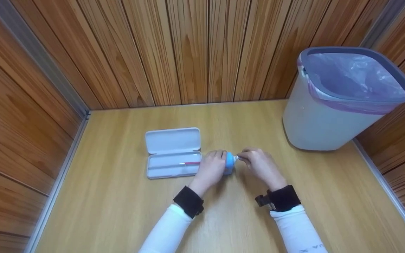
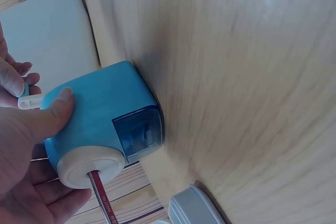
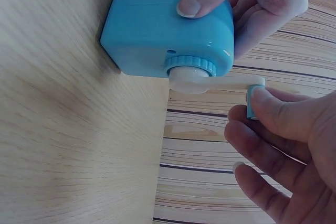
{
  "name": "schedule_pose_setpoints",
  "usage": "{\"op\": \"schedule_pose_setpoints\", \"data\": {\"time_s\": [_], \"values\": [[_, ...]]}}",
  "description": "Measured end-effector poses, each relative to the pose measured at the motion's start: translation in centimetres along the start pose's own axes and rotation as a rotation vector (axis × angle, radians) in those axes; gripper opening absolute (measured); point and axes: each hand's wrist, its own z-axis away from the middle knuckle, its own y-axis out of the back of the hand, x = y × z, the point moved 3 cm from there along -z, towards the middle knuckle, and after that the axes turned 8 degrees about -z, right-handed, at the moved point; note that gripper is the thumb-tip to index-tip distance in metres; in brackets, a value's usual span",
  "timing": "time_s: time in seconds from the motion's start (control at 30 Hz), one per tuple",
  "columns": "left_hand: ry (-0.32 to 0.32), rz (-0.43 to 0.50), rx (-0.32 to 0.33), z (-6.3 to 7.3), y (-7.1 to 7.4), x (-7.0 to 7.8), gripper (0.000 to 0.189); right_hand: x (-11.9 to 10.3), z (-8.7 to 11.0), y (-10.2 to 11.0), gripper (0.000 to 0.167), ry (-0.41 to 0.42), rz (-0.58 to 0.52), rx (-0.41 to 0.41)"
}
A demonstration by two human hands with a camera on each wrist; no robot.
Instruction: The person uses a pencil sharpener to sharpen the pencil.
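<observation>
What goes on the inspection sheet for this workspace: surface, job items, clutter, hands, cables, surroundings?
Surface: wood-grain tabletop.
Job items: blue sharpener with a red-and-silver pencil in the end opposite the crank; pencil case lying open.
Clutter: nothing seen.
Left hand: grips the sharpener.
Right hand: pinches the crank knob.
Cables: nothing seen.
Surroundings: wood-plank walls; lined bin at the far right.
</observation>
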Motion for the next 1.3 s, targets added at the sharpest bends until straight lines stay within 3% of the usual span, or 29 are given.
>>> {"op": "schedule_pose_setpoints", "data": {"time_s": [0.33,0.97,1.1,1.3], "values": [[-0.005,-0.01,0.072,0.3,-0.2,-0.2,0.032,0.2,-1.0,-0.3,0.016,-0.006,0.049,0.014],[0.004,0.051,-0.026,-0.2,0.0,-0.6,0.037,0.6,-3.0,-0.3,0.017,-0.105,0.049,0.002],[0.009,0.053,-0.027,-0.1,-0.1,-0.6,0.038,0.6,-3.2,-0.4,0.017,-0.117,0.078,0.002],[-0.009,0.055,0.031,0.0,0.0,-0.3,0.035,0.9,-3.5,-0.8,0.019,-0.156,0.129,-0.029]]}}
